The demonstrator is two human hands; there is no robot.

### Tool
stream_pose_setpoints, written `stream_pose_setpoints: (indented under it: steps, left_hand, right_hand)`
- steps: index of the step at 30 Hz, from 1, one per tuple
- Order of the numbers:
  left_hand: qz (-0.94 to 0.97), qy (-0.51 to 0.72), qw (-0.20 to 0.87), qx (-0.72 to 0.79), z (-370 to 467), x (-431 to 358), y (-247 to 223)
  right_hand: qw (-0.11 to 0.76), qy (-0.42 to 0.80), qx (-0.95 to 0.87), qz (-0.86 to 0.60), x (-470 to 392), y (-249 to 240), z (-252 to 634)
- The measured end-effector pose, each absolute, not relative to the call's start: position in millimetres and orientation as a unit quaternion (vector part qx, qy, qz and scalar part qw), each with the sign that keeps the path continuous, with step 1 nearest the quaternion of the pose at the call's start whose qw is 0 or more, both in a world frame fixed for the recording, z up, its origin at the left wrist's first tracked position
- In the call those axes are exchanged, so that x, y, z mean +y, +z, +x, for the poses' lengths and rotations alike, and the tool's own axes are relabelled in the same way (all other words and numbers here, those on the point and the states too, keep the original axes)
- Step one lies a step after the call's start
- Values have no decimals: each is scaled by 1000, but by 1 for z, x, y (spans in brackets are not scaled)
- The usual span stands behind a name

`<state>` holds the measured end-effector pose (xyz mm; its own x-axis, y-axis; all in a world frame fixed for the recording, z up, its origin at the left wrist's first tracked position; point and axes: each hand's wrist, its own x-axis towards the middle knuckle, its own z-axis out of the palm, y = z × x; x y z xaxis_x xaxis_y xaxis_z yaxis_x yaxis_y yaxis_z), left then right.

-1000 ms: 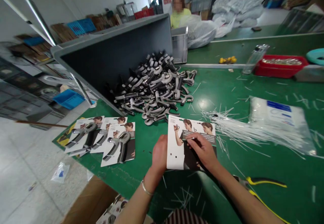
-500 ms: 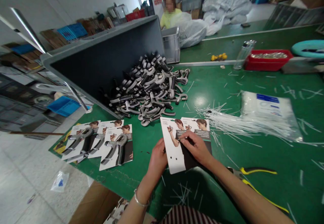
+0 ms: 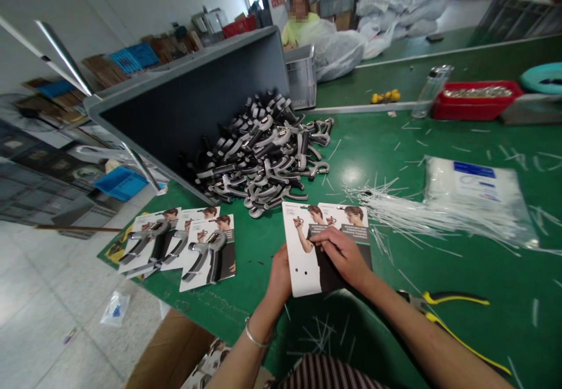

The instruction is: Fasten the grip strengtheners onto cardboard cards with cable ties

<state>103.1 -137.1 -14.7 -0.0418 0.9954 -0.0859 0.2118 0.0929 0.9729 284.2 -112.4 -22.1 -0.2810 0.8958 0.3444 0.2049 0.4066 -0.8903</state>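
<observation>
A printed card (image 3: pixel 302 260) with two small holes near its bottom is tilted up in front of me. My left hand (image 3: pixel 280 272) grips its left edge, the fingers hidden behind it. My right hand (image 3: pixel 340 254) rests on the card's dark front, its fingers drawn together near the middle; anything between them is too small to tell. Another card (image 3: pixel 357 219) lies just behind to the right. At the left, several cards carry grey-and-black hand grips (image 3: pixel 206 257). Beyond the card, many loose hand grips (image 3: pixel 272 149) spill from a grey bin (image 3: pixel 188 78) lying on its side.
White cable ties (image 3: pixel 404 208) lie beside a plastic bag (image 3: pixel 478 195) at the right. Yellow-handled pliers (image 3: pixel 456 299) are by my right forearm. Further back are a red tray (image 3: pixel 476 111), a glass bottle (image 3: pixel 430 93) and a person (image 3: pixel 298 23) in yellow.
The whole view has shifted slightly, with the scene now a little further right. Both hands stay at the card, which is tilted a little differently.
</observation>
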Motion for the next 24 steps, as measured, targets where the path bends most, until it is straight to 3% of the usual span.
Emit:
stream_pose_setpoints:
  steps: [7, 12, 19, 22, 24]
  left_hand:
    - [529, 471, 363, 605, 101, -134, -13]
    - [410, 504, 522, 553, 94, -143, 0]
    - [377, 385, 612, 579, 85, -139, -2]
    - [398, 363, 628, 562, 89, -134, -4]
    - [420, 336, 635, 554, 92, -130, -2]
  right_hand:
    - [425, 378, -723, -392, -112, -23, 281]
    - [437, 400, -697, -403, -109, -25, 279]
    - [480, 528, -557, -424, -122, -23, 287]
    - [465, 458, -580, -488, -137, -21, 329]
    - [430, 342, -627, -552, -142, -21, 375]
